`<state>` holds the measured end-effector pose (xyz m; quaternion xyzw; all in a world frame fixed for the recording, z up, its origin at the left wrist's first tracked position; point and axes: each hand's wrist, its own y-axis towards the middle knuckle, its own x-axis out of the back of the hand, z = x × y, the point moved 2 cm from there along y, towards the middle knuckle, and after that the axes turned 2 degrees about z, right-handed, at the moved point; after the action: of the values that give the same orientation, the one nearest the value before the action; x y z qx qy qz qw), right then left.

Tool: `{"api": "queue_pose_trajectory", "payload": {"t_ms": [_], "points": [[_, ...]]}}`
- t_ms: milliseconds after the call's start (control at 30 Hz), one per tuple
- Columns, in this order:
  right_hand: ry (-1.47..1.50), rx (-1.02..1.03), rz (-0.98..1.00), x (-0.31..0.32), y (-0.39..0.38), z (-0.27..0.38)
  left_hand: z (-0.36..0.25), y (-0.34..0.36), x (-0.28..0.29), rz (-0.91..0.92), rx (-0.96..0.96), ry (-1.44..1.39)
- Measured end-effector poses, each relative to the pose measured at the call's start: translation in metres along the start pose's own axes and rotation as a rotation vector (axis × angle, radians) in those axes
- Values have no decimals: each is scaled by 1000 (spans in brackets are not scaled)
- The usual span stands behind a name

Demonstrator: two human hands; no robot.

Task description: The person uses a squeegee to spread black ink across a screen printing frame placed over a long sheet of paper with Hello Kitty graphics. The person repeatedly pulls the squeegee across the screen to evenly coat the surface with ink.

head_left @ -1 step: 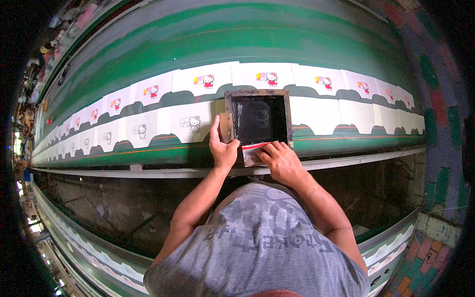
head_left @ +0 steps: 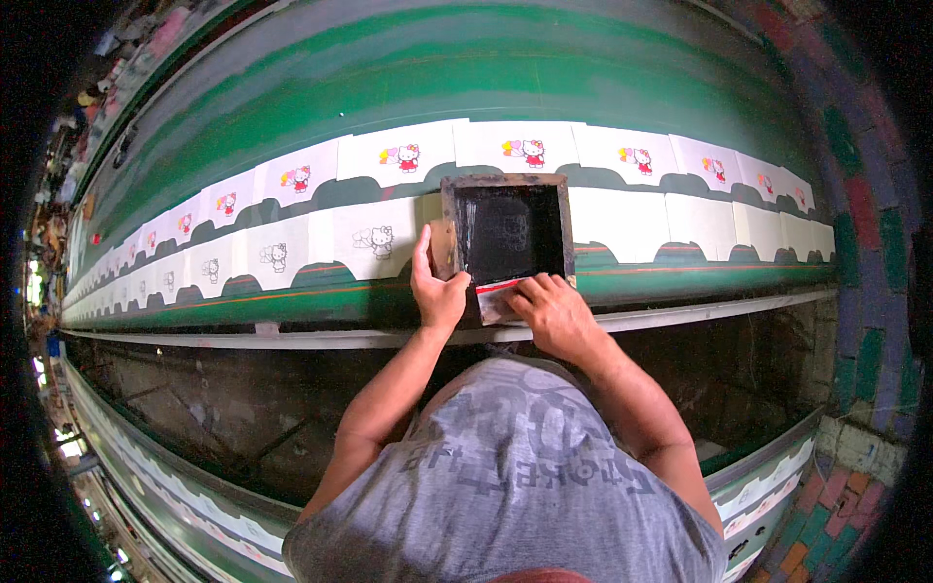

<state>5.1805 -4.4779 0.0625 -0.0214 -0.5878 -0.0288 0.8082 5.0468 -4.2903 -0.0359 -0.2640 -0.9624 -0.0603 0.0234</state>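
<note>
Worktop [head_left: 408, 73]: long, green.
Left fingers [head_left: 422, 255]: gripping the left side of the frame [head_left: 505, 182], seemingly steadying it.
Right fingers [head_left: 530, 291]: grasping a red-edged strip [head_left: 494, 306], perhaps a squeegee, partly hidden.
Frame: over the lower row, between printed pieces [head_left: 369, 245] and blank pieces [head_left: 619, 223].

Light's decent over the middle of the green table [head_left: 418, 73], with a soft greyish sheen toward its far edge. The white sheets [head_left: 622, 225] look nearly blown out, while the frame's [head_left: 510, 233] inside goes almost black. Past the near edge it's murky shadow. Fisheye bends the table's edges, its left end turns mushy, and the black rim's speckled with noise.
</note>
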Motion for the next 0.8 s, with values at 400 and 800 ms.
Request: {"api": "queue_pose_trajectory", "payload": {"t_ms": [400,800], "points": [[47,-95,31,26,113,-98,14,13,4,57,-34,-27],[28,-125,50,8,99,-73,16,13,6,93,45,-207]]}}
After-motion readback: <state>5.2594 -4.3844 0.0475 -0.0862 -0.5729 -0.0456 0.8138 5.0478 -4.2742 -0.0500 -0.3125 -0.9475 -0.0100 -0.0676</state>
